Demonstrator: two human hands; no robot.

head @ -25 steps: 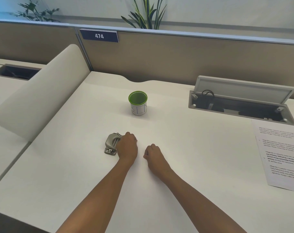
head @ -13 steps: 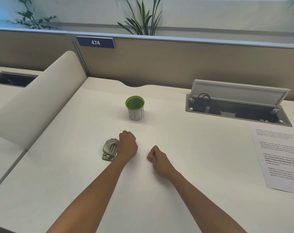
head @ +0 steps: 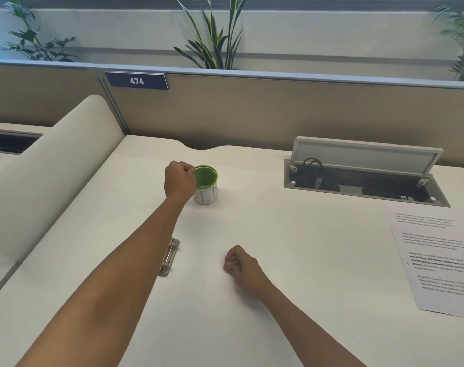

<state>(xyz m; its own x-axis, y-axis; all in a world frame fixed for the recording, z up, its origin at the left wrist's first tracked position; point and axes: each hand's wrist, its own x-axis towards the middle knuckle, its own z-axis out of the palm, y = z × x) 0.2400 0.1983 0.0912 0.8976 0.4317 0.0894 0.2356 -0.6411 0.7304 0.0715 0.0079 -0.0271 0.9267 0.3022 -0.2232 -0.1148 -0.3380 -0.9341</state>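
- The step in hand is judged to be the taking of the cup [head: 208, 195] by its rim. The cup stands upright on the desk [head: 278, 274], a little above the centre of the frame, with a green inside and a white wall.
- For a good hold, the rim should be pinched firmly between thumb and fingers, or the wall should be gripped lower, so that the cup is not tipped.
- The lift should be made straight up and slowly. Something pale is seen at the bottom of the cup, and it cannot be told if it is liquid.
- The left hand [head: 179, 180] is placed against the left side of the rim, with its back turned to the camera and the fingers curled together. Contact with the rim is seen, but whether the rim is really clamped cannot be told, because the fingertips are hidden by the hand itself.
- The left forearm is stretched far forward, from the lower left corner toward the centre, and 1 metal hole punch [head: 169, 256] is half covered by it.
- The right hand [head: 241, 263] is laid on the desk below the centre, closed into a fist with nothing held in it, well apart from the cup.
- 1 printed sheet [head: 437, 260] lies at the right edge of the frame, out of the way.
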